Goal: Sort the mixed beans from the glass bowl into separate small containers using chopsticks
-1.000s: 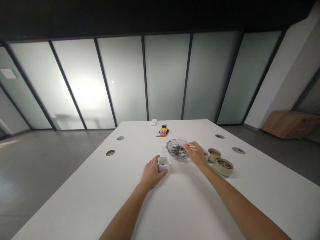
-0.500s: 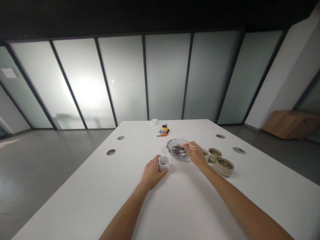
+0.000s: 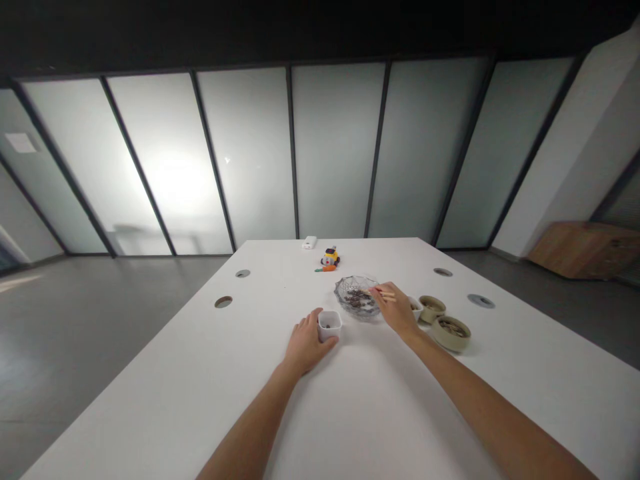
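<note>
Chopsticks point(image 3: 386, 294) are clamped by the right hand point(image 3: 400, 312), tips over the dish point(image 3: 345, 291) of dark bits; the cup point(image 3: 329, 326) is clasped by the left hand point(image 3: 303, 345).

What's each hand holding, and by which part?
The right hand holds chopsticks partway along, tips over the glass bowl. The left hand clasps the white cup by its side.

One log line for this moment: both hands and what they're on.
left hand: against white cup | right hand: holding chopsticks, tips over glass bowl | nearby: tan bowl, toy
</note>
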A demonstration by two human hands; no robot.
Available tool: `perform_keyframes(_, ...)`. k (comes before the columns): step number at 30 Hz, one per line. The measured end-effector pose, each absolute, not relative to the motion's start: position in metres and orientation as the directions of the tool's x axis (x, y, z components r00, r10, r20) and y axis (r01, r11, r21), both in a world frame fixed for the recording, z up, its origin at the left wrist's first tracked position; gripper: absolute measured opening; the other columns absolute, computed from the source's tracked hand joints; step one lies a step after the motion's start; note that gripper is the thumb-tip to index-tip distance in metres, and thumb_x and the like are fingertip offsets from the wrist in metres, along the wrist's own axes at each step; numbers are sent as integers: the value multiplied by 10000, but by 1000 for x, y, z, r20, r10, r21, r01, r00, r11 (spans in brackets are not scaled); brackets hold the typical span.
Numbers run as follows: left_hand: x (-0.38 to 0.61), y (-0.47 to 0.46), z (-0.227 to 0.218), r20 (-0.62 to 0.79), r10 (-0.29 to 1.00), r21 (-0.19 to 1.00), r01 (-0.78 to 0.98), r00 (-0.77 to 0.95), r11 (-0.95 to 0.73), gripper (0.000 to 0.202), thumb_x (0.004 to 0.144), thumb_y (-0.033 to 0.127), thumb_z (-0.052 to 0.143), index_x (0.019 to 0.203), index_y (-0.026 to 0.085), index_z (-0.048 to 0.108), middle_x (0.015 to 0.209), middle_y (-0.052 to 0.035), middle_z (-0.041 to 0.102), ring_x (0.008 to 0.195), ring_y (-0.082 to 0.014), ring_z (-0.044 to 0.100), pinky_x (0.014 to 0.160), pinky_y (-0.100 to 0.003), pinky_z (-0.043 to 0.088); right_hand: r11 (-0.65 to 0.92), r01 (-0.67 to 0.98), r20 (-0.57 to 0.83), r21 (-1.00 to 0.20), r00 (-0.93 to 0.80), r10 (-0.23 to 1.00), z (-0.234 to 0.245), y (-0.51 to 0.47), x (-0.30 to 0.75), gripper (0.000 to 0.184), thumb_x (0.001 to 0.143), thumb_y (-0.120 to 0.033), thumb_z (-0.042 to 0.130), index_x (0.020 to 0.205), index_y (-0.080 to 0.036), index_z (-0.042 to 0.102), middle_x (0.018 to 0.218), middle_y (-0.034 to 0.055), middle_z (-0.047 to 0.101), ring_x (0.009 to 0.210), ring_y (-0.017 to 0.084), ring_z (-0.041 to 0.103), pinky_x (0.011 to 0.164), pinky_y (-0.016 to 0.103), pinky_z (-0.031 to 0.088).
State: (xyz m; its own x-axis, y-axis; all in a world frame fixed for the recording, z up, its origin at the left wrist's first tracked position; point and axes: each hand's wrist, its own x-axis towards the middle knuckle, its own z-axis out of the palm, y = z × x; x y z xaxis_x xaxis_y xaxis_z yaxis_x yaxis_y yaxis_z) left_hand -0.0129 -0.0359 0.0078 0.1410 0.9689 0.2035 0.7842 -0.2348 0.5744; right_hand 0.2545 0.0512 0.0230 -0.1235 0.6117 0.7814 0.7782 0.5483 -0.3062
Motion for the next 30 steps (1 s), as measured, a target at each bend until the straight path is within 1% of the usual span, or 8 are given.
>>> perform_keyframes(3,-13,-37,8,205,968,569,787,143,-237,698,853,436,691,1468,242,426,1279,-79,682,1183,-276,635,1021,-356,420,549,786,786,-285,-136,603,21,54,255,563,1058,-602,310,852,-231,679,836,92,694,801,244,659,735,373,531)
perform_keyframes(8,-13,-36,7,215,966,553,797,146,-243,694,853,439,695,1463,254,422,1231,-70,698,1176,-275,634,998,-350,428,572,772,776,-279,-170,608,22,57,254,499,1061,-553,358,841,-244,682,834,79,700,794,245,665,725,379,537)
perform_keyframes(15,-14,-36,5,215,964,545,800,156,-251,691,856,451,695,1459,255,420,1268,-72,688,1191,-269,630,1001,-342,427,605,751,773,-264,-211,598,23,56,255,468,1060,-511,383,824,-257,697,812,72,703,813,253,662,753,394,546)
perform_keyframes(21,-14,-36,7,216,964,547,799,155,-251,701,851,455,693,1462,248,419,1289,-80,681,1209,-278,623,1010,-351,423,608,742,783,-283,-187,593,26,51,255,496,1062,-544,365,833,-248,691,812,72,694,801,240,652,769,386,550)
perform_keyframes(27,-14,-37,8,207,967,553,797,152,-243,713,851,457,689,1471,243,410,1324,-87,668,1237,-279,608,1030,-353,413,583,748,777,-317,-148,612,27,48,257,502,1052,-567,389,821,-239,691,817,74,684,773,229,648,720,360,539)
perform_keyframes(30,-14,-38,9,197,969,561,793,149,-236,709,853,462,683,1472,243,414,1344,-86,657,1242,-282,600,1034,-360,411,589,741,790,-323,-132,599,29,46,259,496,1047,-570,401,824,-243,700,802,69,687,766,228,652,724,357,538)
